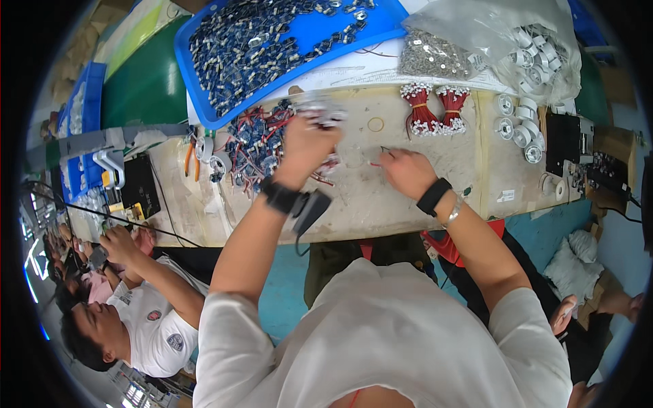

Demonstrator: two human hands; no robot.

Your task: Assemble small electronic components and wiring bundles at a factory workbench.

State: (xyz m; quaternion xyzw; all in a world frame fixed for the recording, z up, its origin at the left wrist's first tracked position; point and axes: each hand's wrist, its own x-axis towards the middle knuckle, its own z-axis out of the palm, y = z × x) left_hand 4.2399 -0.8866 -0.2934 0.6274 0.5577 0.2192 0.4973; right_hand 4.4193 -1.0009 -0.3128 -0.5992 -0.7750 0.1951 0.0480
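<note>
My left hand (306, 148) is closed round a bundle of red wires with white connectors (321, 109); motion smears its upper end. Beside it lies a heap of small blue circuit boards with red wires (253, 149). To the right, the fingers of my right hand (412, 175) pinch a short thin wire (373, 163) with a reddish end, just above the worktop (354, 211). Beyond that hand lies a yellow rubber band (375, 124). Two tied bundles of red wires, one on the left (420, 112) and one on the right (452, 110), rest farther back.
A blue tray (182, 68) of small boards stands at the back. Next to it are a bag of small metal parts (435, 56) and a bag of white rings (537, 58). Loose white rings (522, 132) sit at right, orange-handled pliers (192, 158) at left. A co-worker (146, 313) sits at left.
</note>
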